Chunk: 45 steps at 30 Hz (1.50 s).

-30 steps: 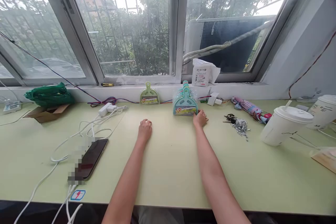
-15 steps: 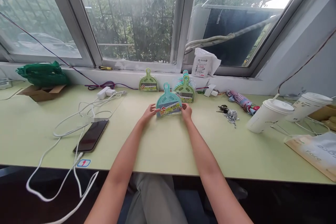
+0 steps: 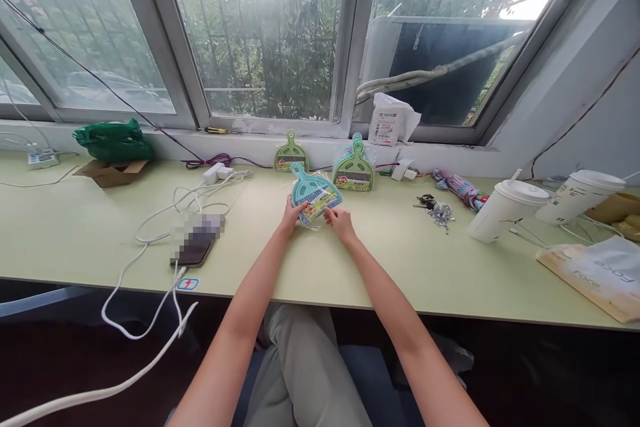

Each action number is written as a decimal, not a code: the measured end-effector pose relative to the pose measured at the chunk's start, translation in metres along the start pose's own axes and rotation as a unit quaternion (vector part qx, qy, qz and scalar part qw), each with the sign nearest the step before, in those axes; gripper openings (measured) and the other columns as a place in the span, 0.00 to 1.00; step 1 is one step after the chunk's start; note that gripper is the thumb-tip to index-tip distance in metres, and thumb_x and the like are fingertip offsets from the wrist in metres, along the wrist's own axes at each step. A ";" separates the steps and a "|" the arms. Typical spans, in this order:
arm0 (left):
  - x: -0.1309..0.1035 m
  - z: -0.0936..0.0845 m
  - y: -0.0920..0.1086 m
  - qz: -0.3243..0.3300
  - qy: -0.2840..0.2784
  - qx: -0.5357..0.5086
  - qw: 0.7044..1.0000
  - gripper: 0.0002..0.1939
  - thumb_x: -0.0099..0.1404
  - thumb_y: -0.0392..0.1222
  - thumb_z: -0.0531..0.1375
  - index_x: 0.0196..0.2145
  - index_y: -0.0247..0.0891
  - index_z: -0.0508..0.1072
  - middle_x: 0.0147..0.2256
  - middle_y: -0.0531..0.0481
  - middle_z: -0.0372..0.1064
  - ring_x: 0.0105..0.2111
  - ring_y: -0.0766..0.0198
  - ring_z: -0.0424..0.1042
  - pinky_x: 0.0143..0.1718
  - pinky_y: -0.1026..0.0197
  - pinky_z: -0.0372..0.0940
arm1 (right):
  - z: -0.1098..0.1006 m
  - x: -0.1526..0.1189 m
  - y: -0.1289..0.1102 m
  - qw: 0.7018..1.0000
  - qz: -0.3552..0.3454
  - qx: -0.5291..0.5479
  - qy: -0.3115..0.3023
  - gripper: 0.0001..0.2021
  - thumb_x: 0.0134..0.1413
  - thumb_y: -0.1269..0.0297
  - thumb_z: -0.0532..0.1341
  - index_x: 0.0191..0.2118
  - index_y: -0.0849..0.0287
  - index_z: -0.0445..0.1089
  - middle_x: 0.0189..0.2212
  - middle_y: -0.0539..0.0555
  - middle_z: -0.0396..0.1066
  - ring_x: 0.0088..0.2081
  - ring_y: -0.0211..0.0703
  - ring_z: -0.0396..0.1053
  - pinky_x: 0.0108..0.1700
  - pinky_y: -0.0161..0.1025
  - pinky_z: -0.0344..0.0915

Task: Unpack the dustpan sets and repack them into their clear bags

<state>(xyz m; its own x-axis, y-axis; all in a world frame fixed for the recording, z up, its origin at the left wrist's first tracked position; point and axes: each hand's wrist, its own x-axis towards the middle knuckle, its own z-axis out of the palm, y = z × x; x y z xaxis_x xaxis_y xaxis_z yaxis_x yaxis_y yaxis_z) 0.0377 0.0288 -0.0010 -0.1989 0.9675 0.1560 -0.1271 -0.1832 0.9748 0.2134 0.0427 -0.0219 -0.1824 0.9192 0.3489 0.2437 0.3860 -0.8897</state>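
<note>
A blue mini dustpan-and-brush set (image 3: 316, 192) with a printed label, in clear plastic wrap, is tilted over the middle of the table, its handle leaning to the upper left. My left hand (image 3: 291, 216) grips its lower left edge, thumb on the front. At the lower right edge, the closed fingers of my right hand (image 3: 341, 221) pinch the wrap. Behind it, a green dustpan set (image 3: 291, 152) leans by the wall. To the right stands a stack of similar sets with a green dustpan (image 3: 355, 170) in front.
To the left lie a phone (image 3: 197, 247), white cables and a charger (image 3: 217, 173). A cardboard box (image 3: 113, 173) with a green bag stands at the far left. On the right are keys (image 3: 440, 213), a folded umbrella (image 3: 463, 190), white cups (image 3: 505, 210) and a paper bag (image 3: 575, 273).
The blue dustpan set has tipped with its handle to the left. My right hand has moved from its right side to the lower right edge; my left hand still holds the left side.
</note>
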 end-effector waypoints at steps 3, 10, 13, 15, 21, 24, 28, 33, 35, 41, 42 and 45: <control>-0.002 -0.001 0.004 -0.017 -0.034 -0.039 0.999 0.35 0.53 0.51 0.66 0.55 0.43 0.57 0.52 0.43 0.68 0.44 0.58 0.73 0.42 0.56 0.71 | -0.001 0.007 0.006 0.977 0.112 0.175 0.052 0.16 0.46 0.49 0.64 0.30 0.59 0.69 0.25 0.54 0.74 0.27 0.45 0.75 0.36 0.43 0.73; 0.001 -0.004 0.007 -0.092 -0.155 -0.007 0.984 0.30 0.58 0.66 0.56 0.49 0.41 0.69 0.46 0.43 0.73 0.42 0.54 0.74 0.42 0.52 0.69 | -0.013 0.015 -0.002 0.934 0.184 0.282 0.119 0.25 0.37 0.71 0.71 0.40 0.55 0.58 0.29 0.47 0.75 0.29 0.40 0.75 0.33 0.40 0.76; 0.010 -0.012 0.000 -0.098 -0.041 0.007 0.994 0.29 0.57 0.66 0.57 0.41 0.35 0.73 0.38 0.42 0.75 0.37 0.57 0.74 0.41 0.53 0.69 | -0.021 0.016 -0.007 0.946 0.179 0.258 0.084 0.22 0.37 0.71 0.72 0.39 0.57 0.63 0.28 0.49 0.75 0.29 0.40 0.74 0.33 0.39 0.76; 0.016 -0.020 -0.004 -0.104 -0.002 -0.015 0.995 0.26 0.55 0.62 0.61 0.35 0.33 0.74 0.34 0.42 0.75 0.32 0.60 0.74 0.41 0.54 0.69 | -0.027 0.016 -0.009 0.950 0.182 0.247 0.055 0.18 0.38 0.70 0.72 0.37 0.58 0.66 0.28 0.51 0.76 0.29 0.41 0.74 0.34 0.40 0.76; 0.022 -0.036 -0.005 -0.080 0.014 -0.069 0.994 0.22 0.50 0.55 0.68 0.32 0.30 0.76 0.31 0.41 0.75 0.31 0.61 0.74 0.43 0.54 0.69 | -0.046 0.015 -0.013 0.950 0.202 0.236 -0.015 0.17 0.40 0.71 0.71 0.39 0.60 0.70 0.29 0.53 0.77 0.29 0.42 0.76 0.36 0.41 0.76; 0.020 -0.039 -0.002 -0.062 0.048 -0.076 0.994 0.22 0.48 0.54 0.70 0.31 0.30 0.76 0.32 0.40 0.76 0.32 0.61 0.75 0.44 0.55 0.69 | -0.050 0.014 -0.018 0.952 0.207 0.225 -0.031 0.18 0.41 0.72 0.70 0.41 0.60 0.70 0.29 0.53 0.78 0.28 0.42 0.76 0.34 0.40 0.75; 0.019 -0.045 0.006 -0.042 0.059 -0.038 0.997 0.26 0.47 0.58 0.69 0.33 0.31 0.76 0.39 0.38 0.76 0.33 0.59 0.75 0.40 0.57 0.69 | -0.057 0.013 -0.022 0.951 0.213 0.222 -0.038 0.18 0.42 0.72 0.69 0.42 0.60 0.69 0.29 0.53 0.78 0.29 0.42 0.76 0.35 0.39 0.75; 0.017 -0.049 0.016 -0.044 0.049 0.035 0.997 0.34 0.57 0.68 0.55 0.49 0.38 0.71 0.47 0.38 0.72 0.41 0.57 0.74 0.33 0.62 0.67 | -0.072 0.010 -0.023 0.955 0.211 0.196 -0.068 0.20 0.42 0.71 0.69 0.44 0.60 0.69 0.30 0.53 0.78 0.29 0.42 0.76 0.34 0.38 0.74; 0.015 -0.048 0.018 -0.056 -0.007 0.074 0.996 0.33 0.56 0.67 0.57 0.47 0.37 0.72 0.42 0.39 0.74 0.37 0.58 0.74 0.31 0.63 0.66 | -0.072 0.007 -0.025 0.953 0.218 0.166 -0.129 0.21 0.40 0.71 0.70 0.45 0.60 0.70 0.30 0.54 0.78 0.29 0.42 0.76 0.31 0.36 0.73; 0.010 -0.047 0.017 -0.061 -0.089 0.142 0.984 0.20 0.46 0.53 0.69 0.29 0.32 0.76 0.27 0.44 0.74 0.21 0.68 0.67 0.26 0.63 0.62 | -0.064 0.004 -0.028 0.930 0.237 0.139 -0.244 0.23 0.38 0.69 0.72 0.45 0.60 0.72 0.31 0.56 0.78 0.30 0.42 0.76 0.26 0.31 0.72; 0.011 -0.051 0.018 -0.061 -0.064 0.124 0.988 0.19 0.46 0.51 0.69 0.30 0.32 0.76 0.28 0.43 0.74 0.21 0.68 0.67 0.27 0.63 0.62 | -0.065 0.005 -0.026 0.931 0.242 0.150 -0.229 0.23 0.37 0.69 0.72 0.45 0.60 0.72 0.31 0.56 0.78 0.30 0.42 0.76 0.27 0.32 0.72; 0.017 -0.071 0.020 -0.058 0.099 0.040 0.993 0.17 0.49 0.48 0.68 0.32 0.32 0.75 0.32 0.40 0.75 0.26 0.66 0.70 0.31 0.63 0.65 | -0.073 0.009 -0.017 0.936 0.268 0.189 -0.126 0.21 0.36 0.73 0.72 0.41 0.62 0.71 0.30 0.55 0.78 0.29 0.43 0.76 0.30 0.35 0.74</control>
<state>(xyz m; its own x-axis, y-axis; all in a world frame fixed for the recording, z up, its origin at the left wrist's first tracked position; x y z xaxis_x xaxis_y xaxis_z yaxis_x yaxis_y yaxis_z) -0.0371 0.0289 0.0102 -0.3749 0.9269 0.0158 -0.0839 -0.0509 0.9952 0.2773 0.0500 0.0175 -0.3612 0.9072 -0.2159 0.0196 -0.2241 -0.9744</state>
